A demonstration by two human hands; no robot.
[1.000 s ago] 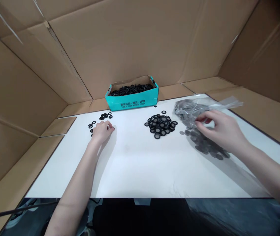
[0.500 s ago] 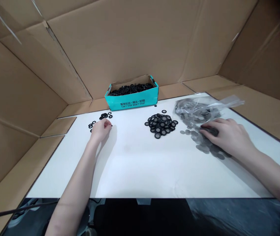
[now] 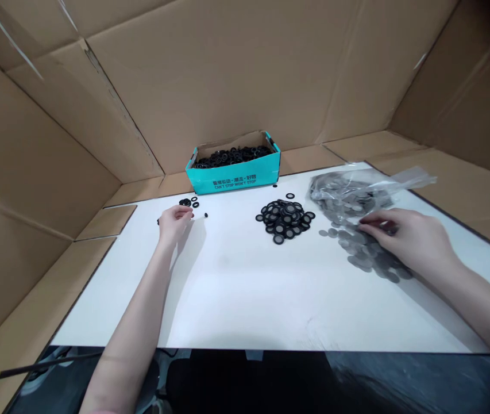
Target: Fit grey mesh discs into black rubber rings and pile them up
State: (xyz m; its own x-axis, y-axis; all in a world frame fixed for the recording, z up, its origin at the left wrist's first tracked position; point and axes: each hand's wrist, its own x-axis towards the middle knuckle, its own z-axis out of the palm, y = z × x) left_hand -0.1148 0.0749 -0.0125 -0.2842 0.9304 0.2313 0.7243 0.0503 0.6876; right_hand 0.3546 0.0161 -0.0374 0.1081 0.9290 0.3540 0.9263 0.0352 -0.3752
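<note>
My left hand (image 3: 174, 223) is over the left part of the white table, thumb and fingertips drawn together. Whatever is between them is too small to make out. Just beyond it lie several black rings (image 3: 195, 204), and a small dark piece (image 3: 205, 215) rests to its right. My right hand (image 3: 412, 234) is above a spread of thin grey discs (image 3: 367, 250), its thumb and forefinger nearly meeting; any disc between them is hidden. A clear plastic bag (image 3: 343, 192) of similar discs lies beside those fingers. Between my hands sits a heap of black rings with grey centres (image 3: 285, 219).
At the back stands a turquoise box (image 3: 236, 179) filled with black rings. One ring (image 3: 290, 196) lies apart behind the heap. Cardboard walls (image 3: 245, 69) enclose the white table (image 3: 245, 299) at the back and sides.
My left hand has drawn slightly away from the small dark piece, which now shows separately. The grey discs seen under my right fingers are no longer visible there. The view has shifted slightly.
</note>
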